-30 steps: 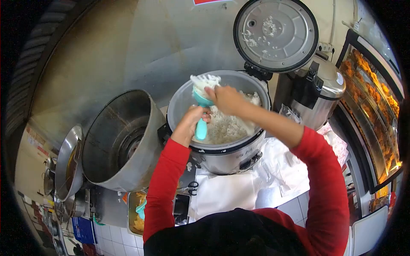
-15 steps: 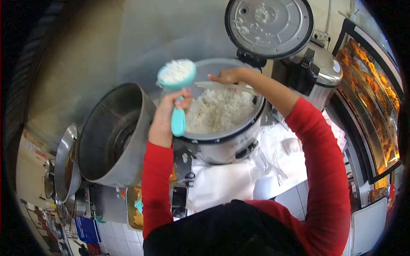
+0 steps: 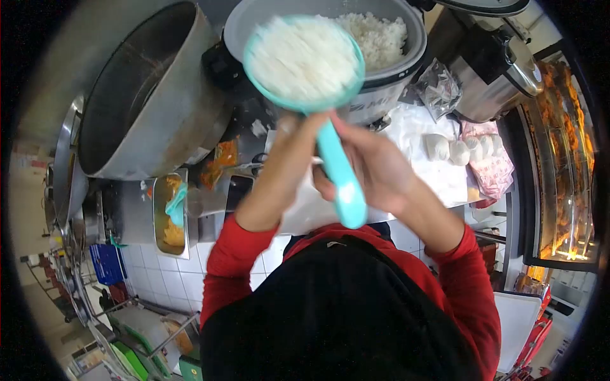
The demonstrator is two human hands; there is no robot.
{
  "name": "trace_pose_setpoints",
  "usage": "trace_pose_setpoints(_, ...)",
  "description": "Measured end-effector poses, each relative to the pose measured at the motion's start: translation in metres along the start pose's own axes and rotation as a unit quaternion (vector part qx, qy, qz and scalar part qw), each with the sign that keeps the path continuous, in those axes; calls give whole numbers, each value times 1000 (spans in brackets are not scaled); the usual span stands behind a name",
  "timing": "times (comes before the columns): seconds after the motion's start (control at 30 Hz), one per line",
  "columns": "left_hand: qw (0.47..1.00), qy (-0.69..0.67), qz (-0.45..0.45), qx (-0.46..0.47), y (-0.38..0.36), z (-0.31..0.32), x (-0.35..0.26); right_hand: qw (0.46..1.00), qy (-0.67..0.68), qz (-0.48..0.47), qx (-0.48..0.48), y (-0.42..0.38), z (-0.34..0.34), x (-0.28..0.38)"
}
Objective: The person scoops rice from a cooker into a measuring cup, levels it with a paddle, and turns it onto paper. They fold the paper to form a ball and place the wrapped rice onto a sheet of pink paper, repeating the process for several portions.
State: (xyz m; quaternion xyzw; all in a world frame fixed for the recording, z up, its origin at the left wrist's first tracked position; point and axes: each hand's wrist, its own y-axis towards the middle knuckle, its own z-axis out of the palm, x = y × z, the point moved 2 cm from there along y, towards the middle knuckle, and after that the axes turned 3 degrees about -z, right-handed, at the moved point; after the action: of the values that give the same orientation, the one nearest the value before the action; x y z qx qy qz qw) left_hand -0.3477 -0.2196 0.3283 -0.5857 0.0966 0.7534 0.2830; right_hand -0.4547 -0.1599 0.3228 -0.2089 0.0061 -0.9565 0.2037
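Observation:
A turquoise scoop (image 3: 348,190) heaped with white rice (image 3: 305,60) is held up in front of the rice cooker (image 3: 413,60), its handle pointing down toward my body. My right hand (image 3: 375,165) is closed around the handle. Just below the scoop's bowl, on its left side, is my left hand (image 3: 293,143), blurred by motion, with its fingers hidden behind the scoop. More rice (image 3: 375,38) lies inside the open cooker, partly covered by the scoop.
A large metal pot (image 3: 149,136) stands at the left, above a tray of orange food (image 3: 173,238). White paper (image 3: 419,171) covers part of the counter, with round wrapped bundles (image 3: 438,147) on it. A steel appliance (image 3: 483,79) and glass food display (image 3: 565,165) are at the right.
The view has tilted down. The rice-filled scoop has come closer, and my right hand has left the cooker and taken hold of its handle. The pale paddle near it is no longer visible.

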Motion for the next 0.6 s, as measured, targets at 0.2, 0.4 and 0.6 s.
trace_pose_setpoints(0.2, 919, 374, 110, 57, -55, -68, 182, 963, -91, -11, -253, -76, -109, -63)
trace_pose_setpoints(0.4, 758, 632, 164, -5, -73, -79, 255, 861, -336, -136, -356, -75, -139, -73)
trace_pose_setpoints(0.6, 872, 456, 156, -86, -109, -108, 272, 390, -821, -326, -259, -49, -178, -104)
